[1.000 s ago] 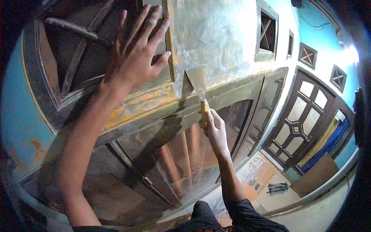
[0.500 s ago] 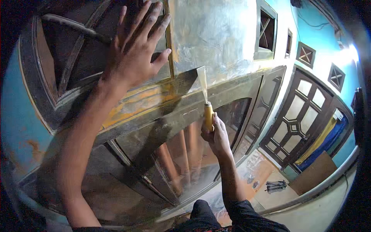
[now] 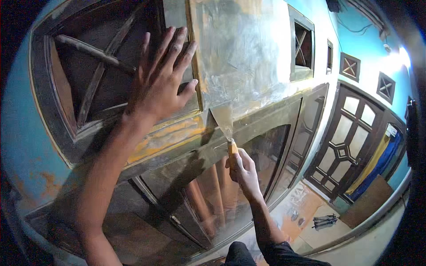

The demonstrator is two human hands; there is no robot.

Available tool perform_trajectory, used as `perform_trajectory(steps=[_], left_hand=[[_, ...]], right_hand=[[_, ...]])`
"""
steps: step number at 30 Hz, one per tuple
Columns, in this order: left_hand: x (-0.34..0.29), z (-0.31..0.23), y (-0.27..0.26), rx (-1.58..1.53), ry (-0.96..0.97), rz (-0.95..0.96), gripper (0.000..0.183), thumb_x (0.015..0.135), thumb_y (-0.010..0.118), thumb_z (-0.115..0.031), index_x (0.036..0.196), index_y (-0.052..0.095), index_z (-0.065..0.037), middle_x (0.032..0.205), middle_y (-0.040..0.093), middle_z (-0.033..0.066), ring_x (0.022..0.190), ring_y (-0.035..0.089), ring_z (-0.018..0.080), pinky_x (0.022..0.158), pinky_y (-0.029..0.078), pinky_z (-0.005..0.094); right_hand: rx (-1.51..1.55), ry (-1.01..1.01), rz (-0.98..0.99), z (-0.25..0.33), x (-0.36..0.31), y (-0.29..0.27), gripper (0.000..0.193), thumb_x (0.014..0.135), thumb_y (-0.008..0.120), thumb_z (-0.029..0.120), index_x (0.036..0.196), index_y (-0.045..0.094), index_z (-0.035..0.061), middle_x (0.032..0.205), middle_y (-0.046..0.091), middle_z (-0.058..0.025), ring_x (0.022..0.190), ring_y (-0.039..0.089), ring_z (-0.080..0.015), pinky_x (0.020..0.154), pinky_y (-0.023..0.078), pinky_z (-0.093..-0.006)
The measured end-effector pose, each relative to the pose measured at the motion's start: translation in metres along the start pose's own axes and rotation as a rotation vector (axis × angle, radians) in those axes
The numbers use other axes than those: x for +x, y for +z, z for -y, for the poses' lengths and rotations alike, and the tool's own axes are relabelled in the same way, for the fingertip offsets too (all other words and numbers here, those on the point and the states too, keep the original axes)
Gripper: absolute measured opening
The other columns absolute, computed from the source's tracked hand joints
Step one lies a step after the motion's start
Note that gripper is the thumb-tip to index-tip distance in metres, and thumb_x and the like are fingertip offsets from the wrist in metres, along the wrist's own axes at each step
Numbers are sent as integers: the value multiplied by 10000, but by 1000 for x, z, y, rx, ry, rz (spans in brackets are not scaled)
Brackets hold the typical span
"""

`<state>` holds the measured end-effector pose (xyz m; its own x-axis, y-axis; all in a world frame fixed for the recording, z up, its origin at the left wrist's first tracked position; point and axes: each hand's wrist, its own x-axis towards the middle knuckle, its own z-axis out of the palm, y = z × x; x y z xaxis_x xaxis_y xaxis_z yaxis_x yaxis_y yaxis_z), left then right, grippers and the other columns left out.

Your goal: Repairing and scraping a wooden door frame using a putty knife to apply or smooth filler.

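My right hand (image 3: 244,170) is closed round the yellow handle of a putty knife (image 3: 224,122). Its wide, thin blade points upward, with the broad face showing. The blade's edge is at the lower part of a patchy grey wall panel (image 3: 244,57), just above a dark wooden beam; whether it touches cannot be told. Up and to the left, my left hand (image 3: 162,84) is empty, fingers spread, over the right side of a wooden vent frame (image 3: 194,57) with crossed bars. The thumb reaches toward the panel's left edge.
Below the beam is a glazed window (image 3: 262,150) with orange curtains behind it. A smaller crossed vent (image 3: 302,44) sits farther right. Beyond stand a brown panelled door (image 3: 341,137), blue and yellow cloth (image 3: 377,162) and a brown board (image 3: 367,201). A folded dark umbrella-like thing (image 3: 325,221) lies on the floor.
The putty knife has come down and slightly left, its blade turning from nearly edge-on to broad face. My left hand keeps about the same place on the frame. The whole view has shifted.
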<state>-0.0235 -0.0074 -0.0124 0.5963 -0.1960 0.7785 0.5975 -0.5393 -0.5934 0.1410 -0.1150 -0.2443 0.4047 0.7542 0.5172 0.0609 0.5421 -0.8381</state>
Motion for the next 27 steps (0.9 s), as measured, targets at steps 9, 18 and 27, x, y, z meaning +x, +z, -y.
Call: perform_trajectory(steps=[9,18,27], left_hand=[[0,-1,1,-36,17,-3,721,778,682,-341,1399,427,-78,1499,328,136,1425,235,271,1173,115,534],[-2,2,5,-53,29,-26,711,784,679,-329,1392,428,-58,1496,335,135,1429,227,261,1171,125,535],[-1,2,7,-62,37,-26,730,791,683,-332,1415,403,-77,1508,311,132,1438,208,260,1172,123,541]], right_hand=[[-73,-70,-31,-9,4,-2,270,1022,455,296,1144,524,65,736,466,57,575,352,-11,500,274,-179],[15,58,25,15,1,-3,269,1029,450,267,1147,503,32,793,510,15,662,429,-41,573,370,-205],[-33,-45,6,0,4,-2,286,1021,451,331,1101,505,62,705,437,47,564,352,-25,497,278,-189]])
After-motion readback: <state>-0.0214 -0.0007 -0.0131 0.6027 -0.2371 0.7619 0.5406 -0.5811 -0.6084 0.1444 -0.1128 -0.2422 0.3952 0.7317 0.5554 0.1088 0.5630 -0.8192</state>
